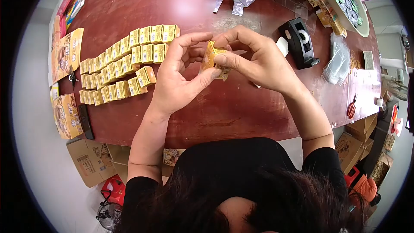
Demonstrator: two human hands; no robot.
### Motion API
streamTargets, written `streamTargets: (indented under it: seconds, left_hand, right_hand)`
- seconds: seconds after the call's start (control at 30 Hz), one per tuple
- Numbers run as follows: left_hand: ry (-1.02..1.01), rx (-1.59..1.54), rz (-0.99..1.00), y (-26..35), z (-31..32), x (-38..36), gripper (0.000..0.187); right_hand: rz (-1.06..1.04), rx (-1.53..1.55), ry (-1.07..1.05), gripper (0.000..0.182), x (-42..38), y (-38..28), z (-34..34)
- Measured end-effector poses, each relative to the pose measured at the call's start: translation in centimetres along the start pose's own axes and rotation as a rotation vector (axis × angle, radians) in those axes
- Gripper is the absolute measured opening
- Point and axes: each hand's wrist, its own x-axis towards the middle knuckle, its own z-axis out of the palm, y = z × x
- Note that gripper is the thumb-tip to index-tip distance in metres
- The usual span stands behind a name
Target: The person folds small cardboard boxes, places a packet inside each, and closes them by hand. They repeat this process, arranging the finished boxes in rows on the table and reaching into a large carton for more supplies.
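Between both hands, above the red table, is a small yellow-orange box, tilted. My left hand is curled round its left and lower side, with the thumb at its bottom edge. From the right, my right hand pinches it, the thumb pressed on its face. Fingers partly hide the box, so its flaps are hard to make out. Left of my left hand, several small yellow boxes stand in three slanting rows. One yellow box sits at the right end of the nearest row.
A black tape dispenser stands to the right, beside clear plastic bags. Red scissors lie near the right edge. Small sachets lie at the back, and a white tub of sachets stands back right. Printed packs line the left edge.
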Motion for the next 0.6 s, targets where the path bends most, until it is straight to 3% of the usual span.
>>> streamTargets:
  seconds: [0.03,0.13,0.27,0.33,0.47,0.53,0.6]
  left_hand:
    - [0.008,-0.074,-0.086,0.2,0.0,-0.1,0.063]
    - [-0.034,-0.081,-0.080,0.3,-0.4,-0.5,0.066]
    - [0.036,-0.091,-0.091,1.1,0.2,-0.6,0.063]
    - [0.041,-0.035,-0.055,1.2,0.3,-0.7,0.060]
    - [0.030,-0.008,-0.075,1.5,0.6,-1.0,0.056]
    - [0.020,-0.038,-0.071,1.3,0.5,-1.1,0.052]
    - [0.025,-0.045,-0.083,1.5,0.7,-1.2,0.051]
  right_hand:
    - [0.000,-0.001,0.002,0.020,0.0,0.0,-0.2]
    - [0.067,-0.130,0.077,0.022,-0.1,0.0,-0.4]
    - [-0.067,-0.148,0.083,0.024,-0.7,0.1,0.0]
    - [-0.258,-0.347,0.125,0.024,-0.9,0.2,0.2]
    - [-0.261,-0.574,0.063,0.026,-1.7,-0.7,-0.2]
    - [-0.394,-0.816,0.060,0.027,-1.7,0.0,-0.1]
    - [-0.329,-0.752,0.067,0.027,-1.9,0.1,-0.2]
